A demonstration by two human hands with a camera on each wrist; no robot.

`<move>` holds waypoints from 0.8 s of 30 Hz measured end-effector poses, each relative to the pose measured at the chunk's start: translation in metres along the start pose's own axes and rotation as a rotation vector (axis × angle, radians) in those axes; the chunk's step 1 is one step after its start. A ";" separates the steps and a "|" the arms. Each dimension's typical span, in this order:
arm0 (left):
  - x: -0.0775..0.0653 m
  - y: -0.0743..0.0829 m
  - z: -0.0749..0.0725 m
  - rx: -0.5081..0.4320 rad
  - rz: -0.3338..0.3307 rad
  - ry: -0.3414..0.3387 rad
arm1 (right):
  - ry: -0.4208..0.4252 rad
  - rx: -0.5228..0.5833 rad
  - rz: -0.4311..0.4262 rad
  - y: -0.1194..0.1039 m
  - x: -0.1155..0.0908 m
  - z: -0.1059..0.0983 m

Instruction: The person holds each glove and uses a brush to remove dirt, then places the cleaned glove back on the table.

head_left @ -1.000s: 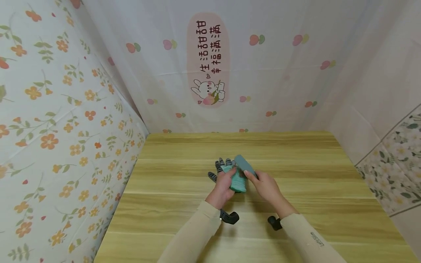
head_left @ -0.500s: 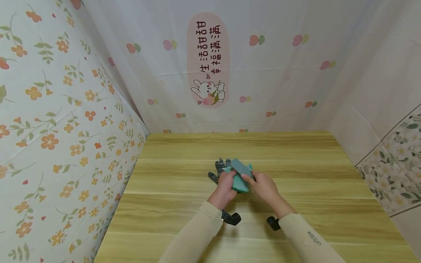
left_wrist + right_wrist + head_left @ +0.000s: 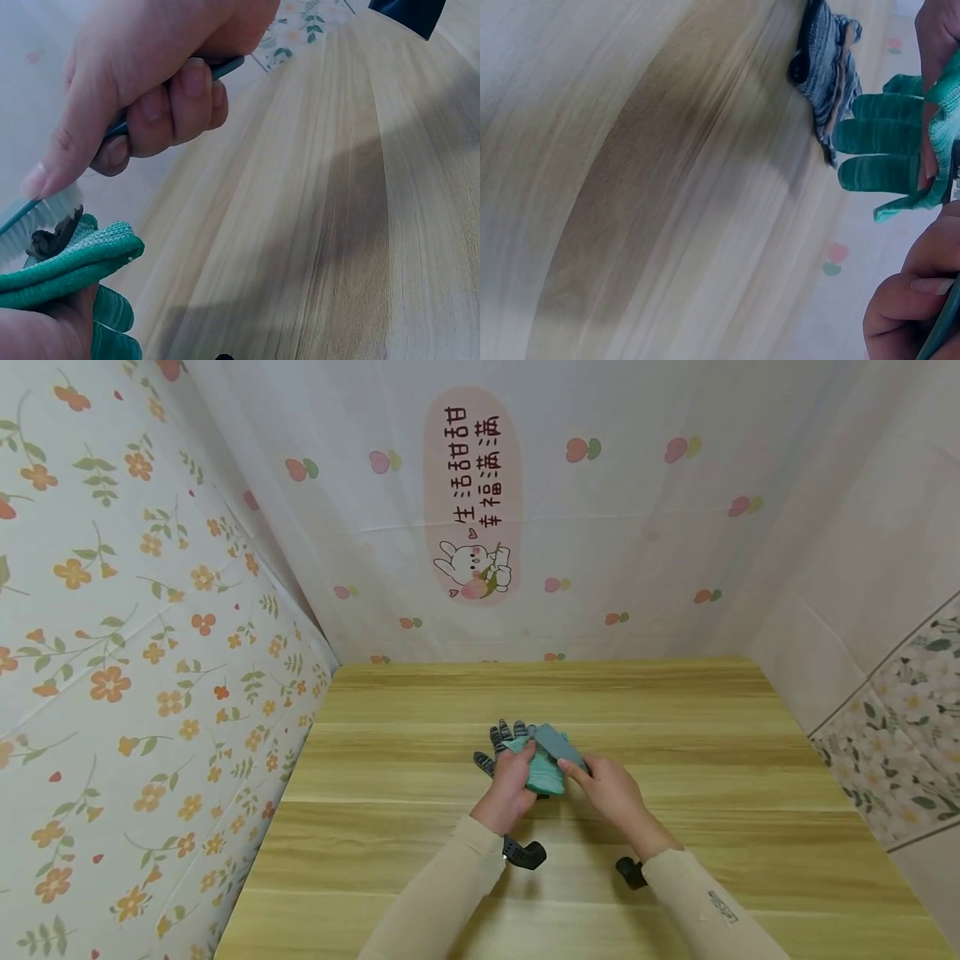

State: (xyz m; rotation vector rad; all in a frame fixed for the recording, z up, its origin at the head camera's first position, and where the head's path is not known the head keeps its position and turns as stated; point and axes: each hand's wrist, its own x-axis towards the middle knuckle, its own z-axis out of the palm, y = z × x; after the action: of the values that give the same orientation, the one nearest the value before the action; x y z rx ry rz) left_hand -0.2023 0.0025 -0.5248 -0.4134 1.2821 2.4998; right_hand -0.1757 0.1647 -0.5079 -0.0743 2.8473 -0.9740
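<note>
Brush (image 3: 557, 743) shifted right — over glove (image 3: 547, 778).

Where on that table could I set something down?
Bare table lies left of the striped glove, out to the flowered left curtain; right of the right hand; and behind the brush, up to the back curtain. The middle is crowded: left hand, green glove and brush bunch there.

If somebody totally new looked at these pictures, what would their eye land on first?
Probably the pink panel with dark lettering and a cartoon rabbit, high on the back curtain. Next, over the wooden table, the green glove in the left hand and the blue-grey brush in the right hand. A dark striped glove peeks out beyond the left hand.
</note>
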 end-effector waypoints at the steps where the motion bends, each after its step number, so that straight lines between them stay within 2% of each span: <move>1: 0.000 0.000 0.000 0.001 -0.001 0.001 | -0.001 0.006 0.001 0.001 0.000 0.000; 7: 0.002 0.000 -0.002 0.000 -0.017 0.042 | -0.003 0.024 0.021 0.008 -0.002 -0.001; 20: 0.005 -0.001 -0.009 -0.011 -0.034 0.008 | 0.010 0.054 0.024 0.013 -0.005 -0.002; 24: 0.006 -0.001 -0.009 0.002 -0.040 0.009 | 0.041 0.103 0.043 0.011 -0.006 -0.004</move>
State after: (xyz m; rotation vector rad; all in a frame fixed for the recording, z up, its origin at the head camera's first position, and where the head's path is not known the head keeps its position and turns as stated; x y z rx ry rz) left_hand -0.2059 -0.0030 -0.5327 -0.4460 1.2673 2.4663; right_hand -0.1707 0.1766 -0.5107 0.0173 2.8173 -1.1231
